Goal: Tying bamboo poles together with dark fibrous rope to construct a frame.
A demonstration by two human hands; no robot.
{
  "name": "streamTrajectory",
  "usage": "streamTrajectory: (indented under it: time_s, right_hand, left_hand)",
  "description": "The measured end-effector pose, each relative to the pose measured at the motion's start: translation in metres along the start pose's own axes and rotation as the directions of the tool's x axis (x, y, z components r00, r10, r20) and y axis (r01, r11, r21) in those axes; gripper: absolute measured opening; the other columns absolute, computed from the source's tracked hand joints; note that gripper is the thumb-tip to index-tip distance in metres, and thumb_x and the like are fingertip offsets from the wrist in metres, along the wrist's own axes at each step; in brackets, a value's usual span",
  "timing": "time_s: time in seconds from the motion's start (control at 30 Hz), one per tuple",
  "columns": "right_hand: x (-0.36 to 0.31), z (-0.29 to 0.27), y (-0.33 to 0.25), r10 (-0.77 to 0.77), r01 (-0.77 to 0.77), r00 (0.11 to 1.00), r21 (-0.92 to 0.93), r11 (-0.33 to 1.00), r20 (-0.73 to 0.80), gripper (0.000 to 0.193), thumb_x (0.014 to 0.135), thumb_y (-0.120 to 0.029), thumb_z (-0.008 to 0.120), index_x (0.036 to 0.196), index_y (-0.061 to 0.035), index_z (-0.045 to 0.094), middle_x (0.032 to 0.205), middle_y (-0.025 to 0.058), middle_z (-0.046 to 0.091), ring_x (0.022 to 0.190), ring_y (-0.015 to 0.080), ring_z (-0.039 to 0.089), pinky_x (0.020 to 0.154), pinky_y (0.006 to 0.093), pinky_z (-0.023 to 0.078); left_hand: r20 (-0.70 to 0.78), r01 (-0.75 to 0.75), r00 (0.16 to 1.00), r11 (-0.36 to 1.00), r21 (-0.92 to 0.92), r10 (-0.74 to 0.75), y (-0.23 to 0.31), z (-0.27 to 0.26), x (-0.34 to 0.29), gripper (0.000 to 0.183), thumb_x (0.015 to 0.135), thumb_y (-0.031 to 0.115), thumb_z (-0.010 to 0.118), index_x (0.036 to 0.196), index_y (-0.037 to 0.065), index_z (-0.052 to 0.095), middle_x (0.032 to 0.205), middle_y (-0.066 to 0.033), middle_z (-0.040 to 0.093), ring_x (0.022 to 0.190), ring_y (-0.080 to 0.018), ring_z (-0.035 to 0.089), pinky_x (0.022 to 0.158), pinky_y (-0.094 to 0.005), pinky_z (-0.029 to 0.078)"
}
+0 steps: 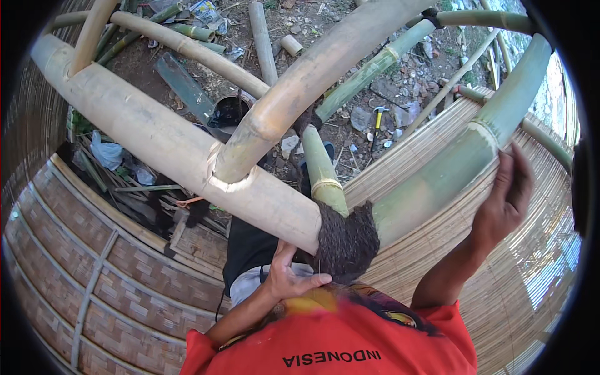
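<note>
I've got the dark fibre lashing (345, 240) at the bamboo joint, left hand (289, 278) open just below it touching its edge, right hand (505, 200) curled up-right of it, contents unclear; I'd judge tight, even wraps matter.

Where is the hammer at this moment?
In the head view, the hammer lies on the ground among stones, upper right of centre, between the green bamboo pole and the woven mat.

Thick pale bamboo pole (156, 134) and green bamboo pole (450, 169) meet at a dark fibre lashing (347, 240) — barring the way ahead. Open gaps lie between poles above — littered ground (387, 94) shows through.
</note>
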State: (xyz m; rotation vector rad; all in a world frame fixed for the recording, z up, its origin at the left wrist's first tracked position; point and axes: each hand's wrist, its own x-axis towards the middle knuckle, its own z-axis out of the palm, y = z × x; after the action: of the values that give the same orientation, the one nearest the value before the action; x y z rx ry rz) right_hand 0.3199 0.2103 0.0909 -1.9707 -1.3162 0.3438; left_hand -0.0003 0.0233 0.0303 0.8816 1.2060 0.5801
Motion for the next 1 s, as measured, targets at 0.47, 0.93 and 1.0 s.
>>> streamTrajectory:
  time_s: [0.47,0.93,1.0]
  right_hand:
    - [-0.052,0.193,0.000,-0.091,0.610,-0.351,0.301,0.733,0.932,0.036,0.092,-0.029,0.069,0.119,-0.0066,0.070,0.110,0.0203,0.073,0.112,0.0343,0.069,0.100,0.0468,0.052]
    - [-0.057,0.063,-0.173,0.051,0.626,0.312,-0.246,0.740,0.949,0.040,0.088,-0.039,0.080,0.082,0.0006,0.076,0.069,0.0204,0.069,0.067,0.0379,0.068,0.066,0.0477,0.052]
    - [-0.081,0.050,-0.178,0.082,0.557,0.363,-0.286,0.780,0.928,0.042,0.088,-0.040,0.080,0.083,0.0014,0.075,0.071,0.0217,0.069,0.069,0.0393,0.069,0.068,0.0481,0.052]
  left_hand:
    - [-0.180,-0.271,0.947,0.962,-0.010,0.265,0.001,0.002,-0.006,0.104,0.078,0.040,0.090,0.152,-0.012,0.038,0.157,-0.0314,0.039,0.150,-0.0406,0.036,0.122,-0.0452,0.030]
    - [-0.133,-0.188,0.978,0.950,-0.248,0.159,0.013,-0.003,-0.012,0.113,0.074,0.044,0.092,0.156,-0.008,0.034,0.160,-0.0299,0.036,0.153,-0.0367,0.031,0.125,-0.0404,0.026]
    - [-0.150,-0.218,0.970,0.955,-0.200,0.189,0.007,0.000,-0.011,0.111,0.074,0.044,0.092,0.155,-0.007,0.036,0.159,-0.0284,0.038,0.152,-0.0361,0.033,0.124,-0.0406,0.028]
